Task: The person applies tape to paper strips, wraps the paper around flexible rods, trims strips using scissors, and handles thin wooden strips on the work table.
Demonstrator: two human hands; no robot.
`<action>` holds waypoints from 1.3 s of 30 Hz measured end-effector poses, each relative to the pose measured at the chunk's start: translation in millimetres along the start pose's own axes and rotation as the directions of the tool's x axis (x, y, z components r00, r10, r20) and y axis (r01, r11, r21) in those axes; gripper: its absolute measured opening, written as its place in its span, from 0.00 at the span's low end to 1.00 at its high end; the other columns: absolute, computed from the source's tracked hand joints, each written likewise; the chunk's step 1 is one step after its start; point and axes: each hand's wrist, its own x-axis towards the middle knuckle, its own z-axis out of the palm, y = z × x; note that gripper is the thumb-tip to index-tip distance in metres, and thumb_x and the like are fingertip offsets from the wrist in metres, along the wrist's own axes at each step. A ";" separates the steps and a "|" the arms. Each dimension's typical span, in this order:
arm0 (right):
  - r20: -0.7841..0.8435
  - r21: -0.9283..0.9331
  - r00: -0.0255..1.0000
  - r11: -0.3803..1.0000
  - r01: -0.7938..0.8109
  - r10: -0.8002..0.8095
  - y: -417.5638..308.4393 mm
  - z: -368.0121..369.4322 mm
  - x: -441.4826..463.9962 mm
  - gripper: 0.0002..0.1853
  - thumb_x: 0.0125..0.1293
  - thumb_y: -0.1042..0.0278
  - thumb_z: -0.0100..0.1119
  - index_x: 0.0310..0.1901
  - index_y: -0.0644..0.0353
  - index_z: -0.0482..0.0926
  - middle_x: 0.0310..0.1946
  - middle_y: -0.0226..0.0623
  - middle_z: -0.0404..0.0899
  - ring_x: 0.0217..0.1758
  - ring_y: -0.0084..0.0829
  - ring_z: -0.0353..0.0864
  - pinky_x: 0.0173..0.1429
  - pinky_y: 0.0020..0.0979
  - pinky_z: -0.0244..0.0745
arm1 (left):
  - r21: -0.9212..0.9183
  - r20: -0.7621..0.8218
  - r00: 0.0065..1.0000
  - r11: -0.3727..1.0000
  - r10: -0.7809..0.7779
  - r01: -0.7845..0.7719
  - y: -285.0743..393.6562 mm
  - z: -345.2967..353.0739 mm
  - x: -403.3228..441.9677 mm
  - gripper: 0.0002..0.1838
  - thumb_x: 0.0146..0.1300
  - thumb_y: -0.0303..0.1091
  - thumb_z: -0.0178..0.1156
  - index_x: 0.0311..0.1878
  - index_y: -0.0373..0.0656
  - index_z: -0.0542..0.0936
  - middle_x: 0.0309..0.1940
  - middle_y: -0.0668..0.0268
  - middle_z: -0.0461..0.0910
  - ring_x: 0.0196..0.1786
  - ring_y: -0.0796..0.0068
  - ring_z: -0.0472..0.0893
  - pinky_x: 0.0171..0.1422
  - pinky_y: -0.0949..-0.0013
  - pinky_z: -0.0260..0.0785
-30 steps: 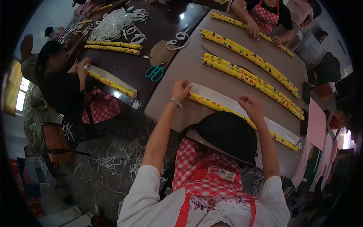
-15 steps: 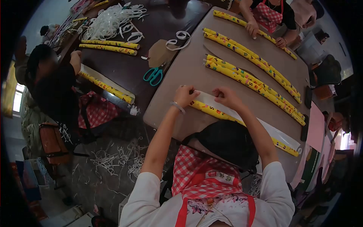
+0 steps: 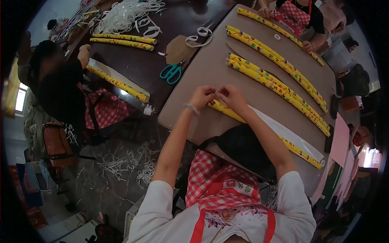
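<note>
My left hand (image 3: pixel 203 97) and my right hand (image 3: pixel 230 97) meet above the left end of a yellow patterned roll (image 3: pixel 299 151), fingertips pinched close together. What lies between the fingertips is too small to make out. The roll runs down to the right under my right forearm, with a loose white sheet edge (image 3: pixel 269 124) along its far side. A small white ring (image 3: pixel 323 163) sits at its right end. Beyond my hands, several finished-looking yellow rolls (image 3: pixel 279 90) lie side by side on the brown table (image 3: pixel 188 109).
Teal scissors (image 3: pixel 171 73), a brown card (image 3: pixel 178 49) and white strip loops (image 3: pixel 199 37) lie on the dark table. A co-worker (image 3: pixel 58 81) at left has another roll (image 3: pixel 117 83). A second co-worker (image 3: pixel 298 18) sits across. A black bag (image 3: pixel 243 146) is at my table edge.
My right hand has moved left along the roll to join my left hand, and both now pinch. The co-worker across has shifted one hand; a small white ring shows beside that roll.
</note>
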 end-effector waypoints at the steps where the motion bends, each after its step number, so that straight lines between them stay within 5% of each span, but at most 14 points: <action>1: -0.001 -0.037 1.000 0.999 -0.016 0.016 1.1 1.7 1.1 0.12 0.59 0.64 0.64 0.37 0.65 0.80 0.33 0.42 0.81 0.31 0.32 0.81 0.36 0.30 0.75 | 0.005 0.009 1.000 1.000 -0.017 0.017 5.2 0.6 -1.5 0.14 0.59 0.27 0.61 0.47 0.31 0.77 0.40 0.61 0.82 0.43 0.74 0.81 0.46 0.72 0.74; 6: -0.008 -0.071 0.997 0.995 -0.073 0.073 8.7 9.4 10.6 0.12 0.57 0.63 0.65 0.36 0.64 0.81 0.29 0.42 0.81 0.30 0.32 0.80 0.36 0.31 0.75 | -0.021 0.011 1.000 1.000 0.019 -0.019 -4.4 -0.1 0.5 0.15 0.61 0.25 0.60 0.50 0.31 0.76 0.42 0.62 0.81 0.45 0.76 0.80 0.48 0.74 0.73; 14: 0.025 0.065 0.991 0.989 -0.132 0.131 -2.0 3.2 4.7 0.09 0.63 0.68 0.59 0.37 0.68 0.77 0.31 0.44 0.78 0.26 0.35 0.80 0.22 0.33 0.76 | -0.079 0.067 0.998 0.997 0.019 -0.013 -5.1 -0.6 0.1 0.16 0.62 0.24 0.57 0.53 0.32 0.74 0.45 0.63 0.80 0.47 0.77 0.78 0.50 0.75 0.71; 23: 0.006 -0.043 1.000 0.999 0.018 -0.018 21.4 11.7 11.1 0.09 0.64 0.68 0.56 0.37 0.67 0.75 0.34 0.46 0.75 0.27 0.39 0.79 0.25 0.35 0.77 | -0.066 0.064 0.998 0.998 0.006 -0.002 -7.6 -1.3 2.1 0.16 0.61 0.23 0.58 0.53 0.32 0.75 0.47 0.62 0.79 0.49 0.76 0.78 0.52 0.73 0.71; 32: 0.062 0.057 0.995 0.995 -0.086 0.083 9.6 8.0 10.9 0.08 0.62 0.69 0.56 0.35 0.66 0.75 0.33 0.45 0.74 0.28 0.37 0.79 0.19 0.32 0.77 | -0.055 -0.016 0.999 0.998 0.029 -0.030 -7.8 3.0 3.9 0.15 0.64 0.29 0.58 0.52 0.33 0.75 0.44 0.61 0.80 0.46 0.76 0.79 0.50 0.73 0.71; 35: -0.028 -0.113 0.990 0.985 0.133 -0.137 24.2 13.8 11.0 0.08 0.62 0.70 0.55 0.35 0.67 0.75 0.32 0.45 0.75 0.28 0.38 0.79 0.22 0.34 0.77 | 0.135 -0.058 0.998 0.991 -0.015 0.023 -3.5 2.3 3.0 0.14 0.64 0.30 0.58 0.50 0.33 0.76 0.41 0.61 0.81 0.43 0.77 0.79 0.47 0.74 0.71; 39: 0.038 0.018 0.996 0.997 -0.080 0.079 2.5 5.0 5.1 0.08 0.61 0.70 0.56 0.36 0.67 0.75 0.33 0.47 0.76 0.33 0.44 0.78 0.34 0.38 0.76 | 0.193 -0.010 0.998 0.980 0.054 -0.051 -3.9 -0.2 6.5 0.13 0.65 0.31 0.58 0.49 0.34 0.79 0.39 0.63 0.82 0.41 0.78 0.79 0.45 0.74 0.71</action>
